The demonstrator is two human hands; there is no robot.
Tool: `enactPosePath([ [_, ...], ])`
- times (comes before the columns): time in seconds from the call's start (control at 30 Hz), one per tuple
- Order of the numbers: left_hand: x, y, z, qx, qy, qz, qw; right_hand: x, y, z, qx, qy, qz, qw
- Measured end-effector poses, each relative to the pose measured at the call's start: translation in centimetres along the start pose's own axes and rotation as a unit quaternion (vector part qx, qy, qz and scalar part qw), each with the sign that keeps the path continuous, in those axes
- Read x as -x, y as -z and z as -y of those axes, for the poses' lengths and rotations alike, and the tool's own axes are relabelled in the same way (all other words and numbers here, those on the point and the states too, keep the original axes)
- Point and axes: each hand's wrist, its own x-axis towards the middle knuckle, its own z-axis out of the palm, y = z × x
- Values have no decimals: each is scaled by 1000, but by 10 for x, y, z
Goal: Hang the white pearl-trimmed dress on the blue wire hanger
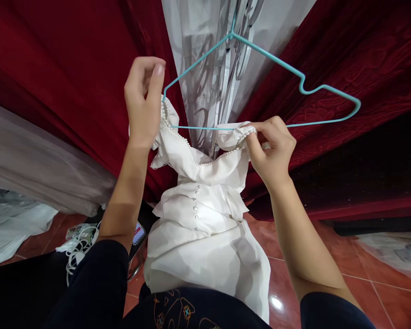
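A white garment with pearl trim and a row of small buttons hangs in front of me. Its top is at a teal wire hanger that hangs from above. My left hand pinches the garment's left shoulder at the hanger's left end. My right hand pinches the pearl-edged right shoulder just under the hanger's bottom wire. The hanger's right end sticks out bare past my right hand.
Dark red velvet drapes hang behind on both sides, with a plastic-covered garment between them. Grey fabric lies at left. White cables and cloth sit on the glossy red tile floor.
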Motion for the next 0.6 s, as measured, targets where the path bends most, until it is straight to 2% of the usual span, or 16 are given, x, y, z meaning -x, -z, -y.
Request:
enactPosePath([
  [0.07,21,-9,-12,-8,-106,-60,993,1,-1,1,-2,-4,3,1000],
  [0.1,31,-15,-17,-15,-125,-41,991,1,-2,1,-2,-7,4,1000],
  [0.13,42,-22,-23,-25,-124,12,992,1,-3,0,-2,-9,2,1000],
  [0.2,61,-38,-31,-57,-76,156,983,2,-5,-1,1,-11,-4,1000],
  [0.27,74,-53,-37,-70,-60,219,971,4,-6,-3,10,-16,-3,1000],
  [0.4,85,-67,-39,-67,-53,205,975,10,-4,-3,21,-19,17,999],
  [0.5,83,-65,-40,-61,-45,211,974,14,2,-3,31,29,22,999],
  [0.57,81,-62,-41,-53,-46,215,974,17,10,-8,57,59,-2,997],
  [0.6,80,-60,-41,-52,-45,215,974,18,16,-14,72,67,-34,995],
])
